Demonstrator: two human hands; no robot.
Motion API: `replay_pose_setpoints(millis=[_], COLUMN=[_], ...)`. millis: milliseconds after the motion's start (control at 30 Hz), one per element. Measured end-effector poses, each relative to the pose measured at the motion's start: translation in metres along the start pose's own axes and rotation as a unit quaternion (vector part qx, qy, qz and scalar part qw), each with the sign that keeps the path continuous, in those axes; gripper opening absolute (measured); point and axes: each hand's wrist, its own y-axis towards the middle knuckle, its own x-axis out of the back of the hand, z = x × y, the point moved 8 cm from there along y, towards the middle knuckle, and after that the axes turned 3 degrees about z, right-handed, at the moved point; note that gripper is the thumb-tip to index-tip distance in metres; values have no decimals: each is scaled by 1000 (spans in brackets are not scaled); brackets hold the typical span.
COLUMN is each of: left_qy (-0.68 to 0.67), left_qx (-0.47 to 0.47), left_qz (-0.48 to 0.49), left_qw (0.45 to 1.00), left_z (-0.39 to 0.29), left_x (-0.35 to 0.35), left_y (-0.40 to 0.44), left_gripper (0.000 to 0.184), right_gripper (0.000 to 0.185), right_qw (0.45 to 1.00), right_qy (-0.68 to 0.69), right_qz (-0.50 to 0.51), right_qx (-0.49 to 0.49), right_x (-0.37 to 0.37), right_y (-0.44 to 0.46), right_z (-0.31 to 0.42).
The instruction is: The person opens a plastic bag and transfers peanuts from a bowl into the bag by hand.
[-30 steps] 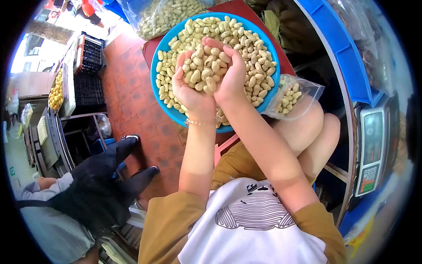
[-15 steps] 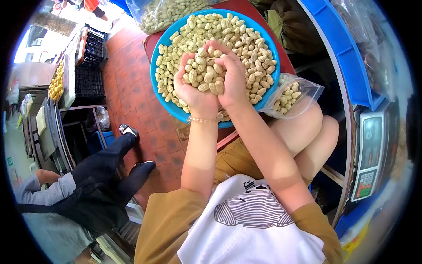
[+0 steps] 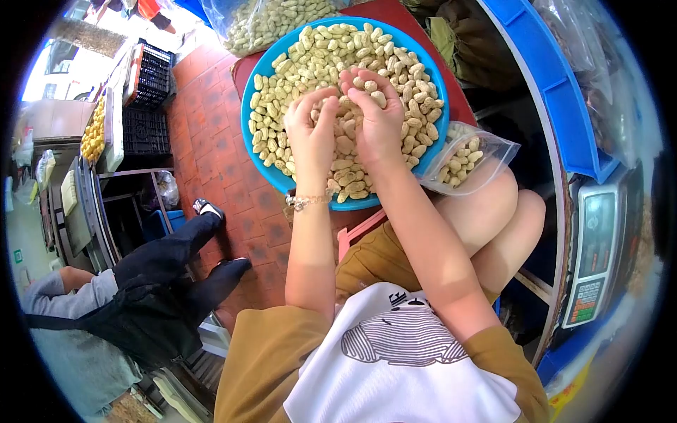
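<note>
A round blue basin [image 3: 249,149] is filled with unshelled peanuts [image 3: 275,116]. My left hand [image 3: 310,134] is over the near part of the heap, palm turned inward and thumb apart from the fingers, with peanuts just beyond it. Beside it, my right hand [image 3: 381,130] is cupped, its curled fingers holding several peanuts [image 3: 370,88]. Between the two hands, peanuts look blurred, as if dropping. A clear zip bag [image 3: 486,156] with some peanuts in it lies against the basin's right rim, by my knee.
The basin rests on a red surface [image 3: 451,92]. Behind it is a larger clear bag of peanuts [image 3: 264,25]. A digital scale [image 3: 592,247] and blue tray [image 3: 564,84] are at right. Black crates [image 3: 147,130] and a seated person's legs [image 3: 169,247] are at left.
My hands, earlier cupped together around a heap of peanuts, have parted. Most of those peanuts have left them. My left hand has turned over and moved left; a few peanuts stay in my right.
</note>
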Motion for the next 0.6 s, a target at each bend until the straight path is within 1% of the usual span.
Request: replay_pose_setpoints(millis=[33,133,233,333,367,400,433,467,500,533,600], left_qy=[-110,-151,-112,-125,-41,-35,0,-7,-34,-21,10], left_qx=[71,34,0,-32,-52,-88,-108,-82,-66,-78,-42], left_qz=[17,42,17,-30,-74,-106,-160,-193,-247,-250,-247], left_qw=[991,987,994,991,995,990,981,978,966,965,968], left_z=[-3,-3,-7,-3,-7,-10,-11,-8,-5,15,55], left_x=[-4,-11,-5,17,37,59,88,112,132,157,182], left_y=[-5,-8,-7,-6,-5,-2,0,1,3,9,23], left_gripper=[20,15,15,16,13,11,10,14,18,21,24], right_gripper=[25,23,21,18,18,17,17,17,18,18,18], right_qw=[1000,1000,1000,999,997,994,991,989,987,986,986], right_qy=[0,13,11,-23,-38,-54,-69,-73,-78,-81,-105], right_qz=[4,3,8,-38,-64,-90,-118,-129,-138,-146,-128], right_qx=[9,-4,8,-6,0,6,11,16,20,24,16], right_x=[-1,-1,0,9,14,21,28,32,36,40,42], right_y=[-1,-4,-4,-5,-6,-8,-10,-12,-14,-14,-15], right_z=[1,-2,-2,0,2,5,7,9,10,11,9])
